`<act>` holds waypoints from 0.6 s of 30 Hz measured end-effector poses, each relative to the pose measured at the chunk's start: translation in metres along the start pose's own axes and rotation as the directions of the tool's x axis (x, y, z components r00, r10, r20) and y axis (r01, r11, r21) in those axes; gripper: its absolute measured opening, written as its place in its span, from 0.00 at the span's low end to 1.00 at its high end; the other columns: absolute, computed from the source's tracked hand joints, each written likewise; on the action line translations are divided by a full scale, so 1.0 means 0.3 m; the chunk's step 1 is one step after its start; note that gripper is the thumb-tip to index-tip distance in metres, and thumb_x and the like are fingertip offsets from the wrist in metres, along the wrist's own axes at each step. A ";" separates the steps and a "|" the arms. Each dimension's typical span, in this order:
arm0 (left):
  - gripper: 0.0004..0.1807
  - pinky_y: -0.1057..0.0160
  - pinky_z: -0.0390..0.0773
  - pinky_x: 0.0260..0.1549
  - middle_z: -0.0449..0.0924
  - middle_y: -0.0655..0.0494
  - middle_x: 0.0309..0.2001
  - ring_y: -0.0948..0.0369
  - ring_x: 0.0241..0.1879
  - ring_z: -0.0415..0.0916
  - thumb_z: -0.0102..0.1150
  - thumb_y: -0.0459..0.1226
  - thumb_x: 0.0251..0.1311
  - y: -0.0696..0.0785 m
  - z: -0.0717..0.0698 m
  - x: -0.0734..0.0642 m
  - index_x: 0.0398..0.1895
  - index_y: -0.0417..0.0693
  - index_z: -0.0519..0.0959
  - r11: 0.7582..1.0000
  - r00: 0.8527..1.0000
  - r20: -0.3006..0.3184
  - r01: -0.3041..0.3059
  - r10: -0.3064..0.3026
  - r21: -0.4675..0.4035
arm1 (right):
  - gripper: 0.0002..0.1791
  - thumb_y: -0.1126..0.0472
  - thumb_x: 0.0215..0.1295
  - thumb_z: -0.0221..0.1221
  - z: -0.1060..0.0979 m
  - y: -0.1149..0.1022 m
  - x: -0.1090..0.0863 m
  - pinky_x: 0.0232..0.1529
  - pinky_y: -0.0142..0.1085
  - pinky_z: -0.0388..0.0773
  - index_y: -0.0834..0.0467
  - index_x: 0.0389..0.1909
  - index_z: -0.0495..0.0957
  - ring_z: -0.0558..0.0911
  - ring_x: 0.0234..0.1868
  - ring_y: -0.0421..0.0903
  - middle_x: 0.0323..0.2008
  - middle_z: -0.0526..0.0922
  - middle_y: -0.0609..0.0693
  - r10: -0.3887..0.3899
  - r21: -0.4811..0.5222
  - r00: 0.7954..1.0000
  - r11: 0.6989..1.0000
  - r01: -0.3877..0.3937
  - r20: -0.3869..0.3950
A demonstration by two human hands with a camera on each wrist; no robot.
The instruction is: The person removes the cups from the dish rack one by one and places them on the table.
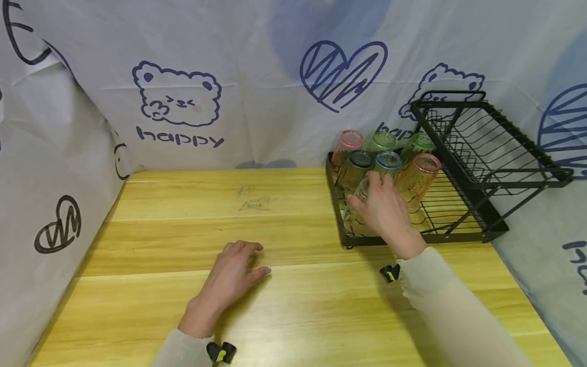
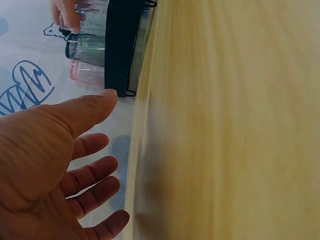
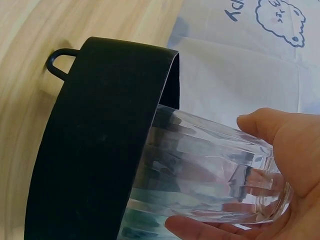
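Observation:
My right hand (image 1: 389,211) grips a clear glass (image 3: 210,170) that stands upside down in the front left corner of a black wire dish rack (image 1: 341,224). The thumb lies along one side of the glass and the fingers curl round the other, with its base toward the palm. The glass's lower end sits behind the rack's dark side wall (image 3: 100,135). Over the wooden table, left of the rack, my left hand (image 1: 233,275) hovers with relaxed, slightly bent fingers and holds nothing.
Around the gripped glass stand several upturned tinted glasses, among them a dark one (image 1: 352,172), a blue one (image 1: 389,162) and an orange-red one (image 1: 416,181). A raised wire tier (image 1: 500,137) overhangs the rack's right side. Printed white cloth (image 1: 257,76) hangs behind the table (image 1: 183,244).

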State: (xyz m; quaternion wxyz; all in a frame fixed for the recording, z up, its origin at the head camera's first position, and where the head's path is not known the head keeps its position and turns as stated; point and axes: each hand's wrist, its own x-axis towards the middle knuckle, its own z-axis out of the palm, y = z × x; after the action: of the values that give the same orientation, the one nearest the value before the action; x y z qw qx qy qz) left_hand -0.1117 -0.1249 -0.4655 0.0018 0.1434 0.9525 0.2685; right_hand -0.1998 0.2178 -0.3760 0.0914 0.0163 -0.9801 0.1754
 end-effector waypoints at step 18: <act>0.29 0.40 0.74 0.65 0.81 0.47 0.62 0.46 0.64 0.74 0.74 0.51 0.63 0.014 0.006 0.003 0.64 0.48 0.81 1.000 1.000 0.015 -0.008 0.009 -0.013 | 0.40 0.44 0.71 0.64 0.009 0.004 0.007 0.39 0.62 0.81 0.67 0.71 0.66 0.81 0.44 0.69 0.56 0.73 0.71 -0.011 -0.015 1.000 1.000 0.010 -0.021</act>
State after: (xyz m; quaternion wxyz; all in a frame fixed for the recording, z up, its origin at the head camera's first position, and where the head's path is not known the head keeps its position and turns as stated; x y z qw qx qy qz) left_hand -0.1113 -0.1204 -0.4648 0.0086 0.1494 0.9501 0.2735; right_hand -0.2022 0.2179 -0.3785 0.1029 0.0190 -0.9802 0.1679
